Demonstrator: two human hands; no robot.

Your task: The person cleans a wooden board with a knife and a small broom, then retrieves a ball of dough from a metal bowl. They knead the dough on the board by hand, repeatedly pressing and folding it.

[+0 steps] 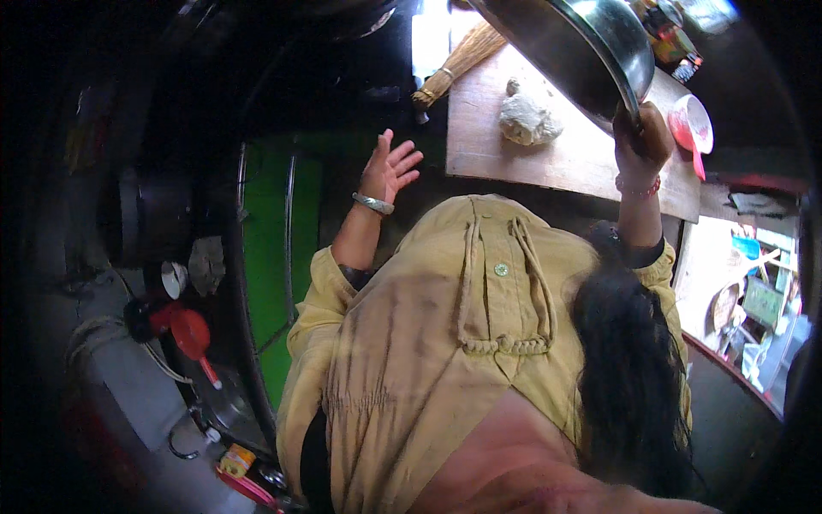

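A lump of dough rests on a wooden board, with a small knob of dough at its upper end. My right hand, with a red bracelet at the wrist, grips the rim of a large metal basin, which is tilted above the board's right part. My left hand is held in the air left of the board, fingers spread, holding nothing; a metal bangle is on that wrist. The basin's far side is cut off by the picture's upper edge.
A straw brush lies at the board's upper left. At its right edge stands a pink and white bowl with a pink handle beside it. A red ladle and a white bowl are far left. Utensils crowd a surface at the right.
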